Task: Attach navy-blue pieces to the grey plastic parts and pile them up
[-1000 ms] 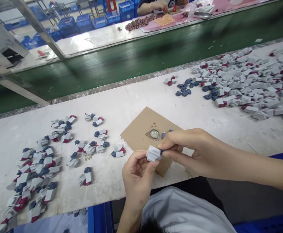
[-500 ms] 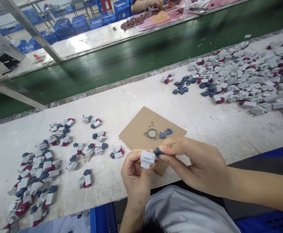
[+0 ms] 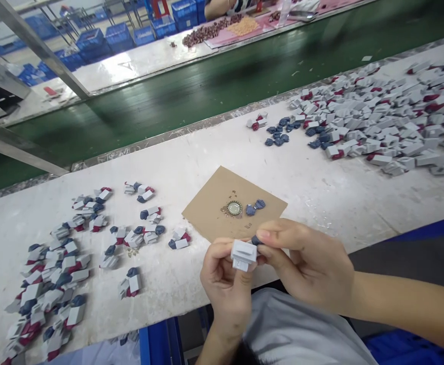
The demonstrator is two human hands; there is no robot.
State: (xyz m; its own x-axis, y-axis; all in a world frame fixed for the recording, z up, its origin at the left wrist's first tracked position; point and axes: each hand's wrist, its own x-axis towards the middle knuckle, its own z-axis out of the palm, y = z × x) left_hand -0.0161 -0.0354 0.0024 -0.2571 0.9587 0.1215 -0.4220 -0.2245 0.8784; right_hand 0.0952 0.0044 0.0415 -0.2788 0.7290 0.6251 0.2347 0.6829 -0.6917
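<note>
My left hand [image 3: 225, 289] is closed on a light grey plastic block-shaped part [image 3: 244, 253], held above the table's front edge. Between thumb and forefinger of my right hand [image 3: 309, 261] is a small dark blue plastic piece [image 3: 256, 240], pressed against the grey part's right side; whether the two are joined is hidden by the fingers. Just beyond lies a brown cardboard sheet [image 3: 207, 205]. On it rest a bottle cap [image 3: 234, 208] with tiny metal bits around it, and two loose blue pieces [image 3: 255, 207].
Grey, maroon and blue assembled parts [image 3: 62, 274] lie in clusters at the left. A large heap of grey and maroon parts [image 3: 389, 121] spreads at the right, beside loose blue pieces [image 3: 281, 133]. Behind runs a green conveyor belt [image 3: 161, 121]; a person's arm [image 3: 218, 9] shows beyond.
Both hands have shifted slightly right and down in view, still holding the grey part and blue piece together. The grey part is turned a little. The whole scene has slid slightly left.
</note>
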